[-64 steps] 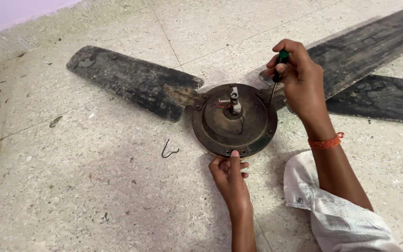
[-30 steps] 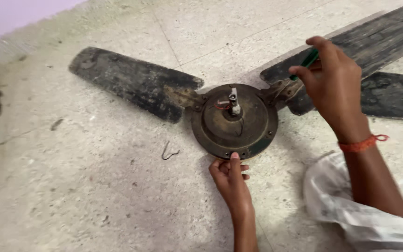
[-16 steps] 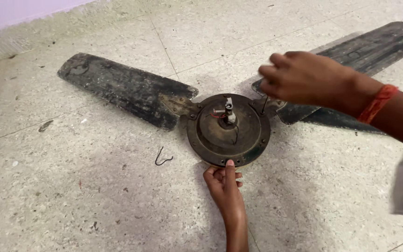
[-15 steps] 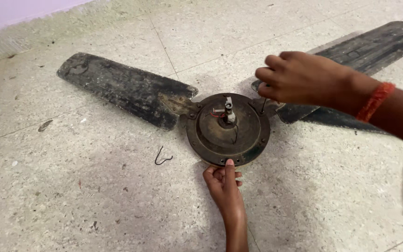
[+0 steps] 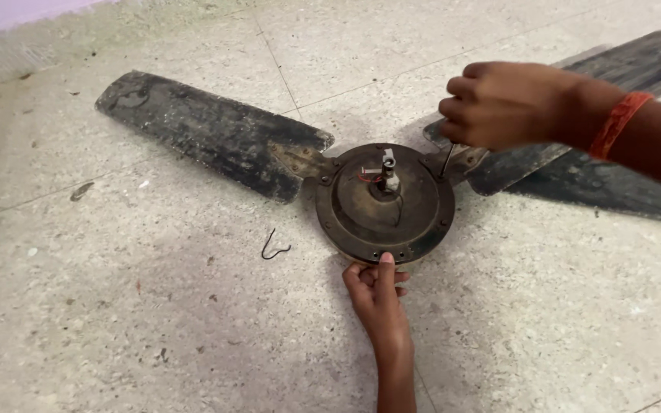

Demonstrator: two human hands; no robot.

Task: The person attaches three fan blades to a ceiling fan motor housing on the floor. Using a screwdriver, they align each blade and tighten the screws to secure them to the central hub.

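The fan hub (image 5: 385, 203) lies flat on the floor (image 5: 154, 321), its short shaft (image 5: 388, 170) pointing up with a bit of red wire beside it. Your right hand (image 5: 503, 103) is closed around a screwdriver; only the thin metal shank (image 5: 447, 160) shows below the fist, and its tip comes down at the bracket (image 5: 464, 159) where the right blade (image 5: 613, 69) joins the hub. Your left hand (image 5: 376, 287) rests at the near edge of the hub, with the fingers (image 5: 385, 264) narrow and one fingertip pressing on the rim, holding nothing.

I judge that you are working on a bracket screw while you steady the hub. The next move asks that you keep the tip seated straight in the screw head and press the hub firmly, so that it does not turn.

The left blade (image 5: 208, 130) is fully visible. A lower right blade (image 5: 606, 191) is partly under your forearm and cut by the frame edge. The screw itself is hidden behind the tip, and the handle is inside the fist. A small bent wire hook (image 5: 273, 246) lies on the floor, apart from the hub.
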